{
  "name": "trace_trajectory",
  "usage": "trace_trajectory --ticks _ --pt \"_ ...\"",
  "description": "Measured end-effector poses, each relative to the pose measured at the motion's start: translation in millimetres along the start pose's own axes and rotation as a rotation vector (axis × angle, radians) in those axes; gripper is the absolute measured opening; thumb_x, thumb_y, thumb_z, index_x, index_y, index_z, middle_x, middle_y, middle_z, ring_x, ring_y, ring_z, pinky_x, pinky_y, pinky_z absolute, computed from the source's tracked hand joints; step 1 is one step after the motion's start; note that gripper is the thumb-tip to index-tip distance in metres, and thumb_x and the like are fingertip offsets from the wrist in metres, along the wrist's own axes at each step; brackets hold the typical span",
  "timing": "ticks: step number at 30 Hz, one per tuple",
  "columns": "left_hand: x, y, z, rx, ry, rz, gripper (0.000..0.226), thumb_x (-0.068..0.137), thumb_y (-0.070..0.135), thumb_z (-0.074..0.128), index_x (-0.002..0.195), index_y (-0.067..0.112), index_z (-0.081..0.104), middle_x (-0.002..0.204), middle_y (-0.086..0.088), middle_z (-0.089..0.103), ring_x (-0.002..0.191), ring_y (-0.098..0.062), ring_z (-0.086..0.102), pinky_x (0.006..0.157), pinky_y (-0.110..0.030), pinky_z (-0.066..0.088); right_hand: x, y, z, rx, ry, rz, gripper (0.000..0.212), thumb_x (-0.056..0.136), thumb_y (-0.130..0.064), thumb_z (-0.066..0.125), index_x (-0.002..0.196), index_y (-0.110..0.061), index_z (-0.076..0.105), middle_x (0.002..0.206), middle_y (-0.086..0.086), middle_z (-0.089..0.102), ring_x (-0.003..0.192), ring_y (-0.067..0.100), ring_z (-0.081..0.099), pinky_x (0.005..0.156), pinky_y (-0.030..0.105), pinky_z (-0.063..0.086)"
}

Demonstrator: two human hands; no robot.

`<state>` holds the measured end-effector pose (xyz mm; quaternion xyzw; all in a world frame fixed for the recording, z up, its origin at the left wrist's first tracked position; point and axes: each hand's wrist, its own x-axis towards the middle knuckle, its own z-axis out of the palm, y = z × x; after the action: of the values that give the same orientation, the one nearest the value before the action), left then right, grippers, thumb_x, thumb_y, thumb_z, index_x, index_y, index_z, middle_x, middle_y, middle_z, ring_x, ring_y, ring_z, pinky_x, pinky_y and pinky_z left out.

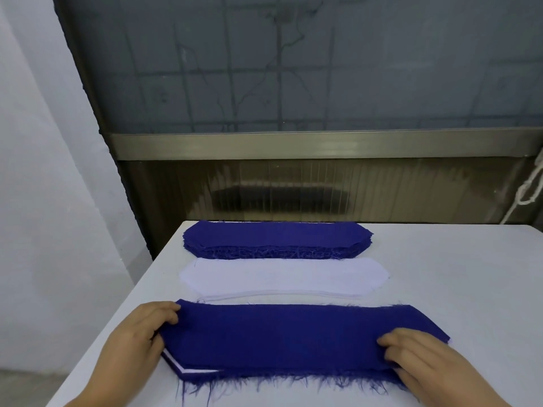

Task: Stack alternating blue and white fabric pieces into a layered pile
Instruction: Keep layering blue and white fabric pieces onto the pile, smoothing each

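Head view: the left hand [144, 330] pinches the top blue piece's [282, 336] left end, while the right hand [417, 359] presses curled fingers on its right end, squaring it on the near pile [199, 373]. Next likely needs a piece from the white stack [282, 277], lying between this pile and the far blue stack [276, 239].

- Single view, from a camera worn on the person's head, set above the near edge of the white table [440, 259] and looking forward and down.
- Wide-angle lens: straight lines bow toward the frame edges.
- Nearest the lens, at the bottom: the left hand [138, 336] and right hand [423, 362], both on the layered pile [279, 339].
- Mid-distance: the white stack [282, 277], then the blue stack [273, 239] at the table's far edge.
- Farthest, filling the upper half: a grey panelled wall [293, 69].
- No second view shares the scene.
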<state>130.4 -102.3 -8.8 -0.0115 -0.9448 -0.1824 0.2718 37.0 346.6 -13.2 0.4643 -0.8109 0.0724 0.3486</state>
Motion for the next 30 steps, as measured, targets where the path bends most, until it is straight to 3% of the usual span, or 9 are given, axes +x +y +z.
trace_trajectory --ticks 3,8,11,13,18,20,23,26,30 --pt "-0.4 4.0 -1.7 0.021 -0.004 0.041 0.042 0.051 -0.012 0.049 0.077 0.015 0.068 0.098 0.007 0.068 0.093 0.001 0.052 0.089 -0.001 0.032 0.2 1.3 -2.6 -0.008 -0.016 -0.018 0.069 0.103 -0.027 0.016 0.069 -0.021 0.076 0.089 -0.01 0.073 0.083 0.007 0.069 0.086 0.022 0.043" --pt "0.7 -0.6 -4.5 0.067 -0.096 0.089 0.053 0.047 -0.026 0.068 0.078 0.017 0.071 0.1 0.009 0.069 0.095 0.001 0.053 0.09 -0.003 0.032 6.5 1.8 -10.4 0.029 -0.034 0.022 0.07 0.103 -0.03 0.017 0.066 -0.021 0.076 0.085 -0.009 0.073 0.077 0.006 0.07 0.078 0.018 0.047" --pt "0.3 -2.6 -9.3 0.058 -0.107 0.16 0.025 0.071 0.002 0.056 0.079 0.02 0.071 0.103 0.012 0.068 0.097 0.006 0.053 0.091 -0.001 0.033 3.1 2.5 -14.9 0.09 -0.096 0.068 0.061 0.101 -0.042 0.025 0.072 -0.025 0.075 0.092 -0.012 0.072 0.083 0.002 0.068 0.072 0.017 0.053" --pt "0.2 -9.6 -11.1 0.078 -0.11 0.158 0.028 0.079 0.019 0.043 0.08 0.023 0.071 0.104 0.016 0.067 0.096 0.008 0.053 0.088 -0.002 0.036 -1.7 5.3 -17.6 0.13 -0.115 0.121 0.054 0.098 -0.051 0.031 0.075 -0.027 0.074 0.096 -0.014 0.07 0.087 0.001 0.065 0.074 0.018 0.052" --pt "5.1 -22.8 -22.0 0.175 -0.06 0.082 0.029 0.074 0.02 0.037 0.069 0.029 0.064 0.076 0.015 0.067 0.07 -0.006 0.059 0.059 -0.026 0.047 -2.3 22.9 -22.4 0.054 -0.134 0.311 0.052 0.098 -0.05 0.031 0.067 -0.025 0.064 0.077 -0.015 0.06 0.067 0.004 0.055 0.063 0.015 0.041" --pt "17.0 -9.8 -27.0 0.251 -0.023 0.013 0.028 0.072 0.017 0.037 0.063 0.026 0.062 0.064 0.013 0.06 0.055 -0.014 0.055 0.047 -0.023 0.039 7.0 31.4 -23.8 0.003 -0.175 0.419 0.049 0.096 -0.05 0.036 0.06 -0.025 0.057 0.065 -0.015 0.052 0.055 0.007 0.05 0.051 0.019 0.039" --pt "40.0 27.7 -20.6 0.239 0.011 -0.01 0.021 0.077 0.012 0.05 0.067 0.02 0.066 0.069 0.009 0.063 0.059 -0.015 0.057 0.055 -0.021 0.04 31.7 37.1 -17.9 0.049 -0.226 0.521 0.027 0.086 -0.029 0.065 0.062 -0.024 0.053 0.065 -0.014 0.049 0.056 0.008 0.049 0.049 0.026 0.045" --pt "65.6 69.2 11.9 0.165 -0.075 0.002 0.021 0.076 0.004 0.069 0.087 0.021 0.072 0.089 0.009 0.069 0.078 -0.012 0.061 0.073 -0.023 0.047 68.7 35.7 5.1 0.209 -0.301 0.555 0.013 0.091 -0.03 0.058 0.079 -0.03 0.055 0.082 -0.016 0.054 0.075 0.003 0.052 0.066 0.022 0.046" --pt "102.5 102.6 68.9 0.002 -0.165 0.05 0.028 0.095 0.026 0.051 0.121 0.028 0.062 0.122 0.016 0.058 0.11 -0.003 0.05 0.092 -0.014 0.036 103.6 36.5 48.8 0.356 -0.432 0.613 0.006 0.094 -0.028 0.053 0.099 -0.029 0.055 0.1 -0.016 0.052 0.091 0.002 0.051 0.081 0.016 0.043"
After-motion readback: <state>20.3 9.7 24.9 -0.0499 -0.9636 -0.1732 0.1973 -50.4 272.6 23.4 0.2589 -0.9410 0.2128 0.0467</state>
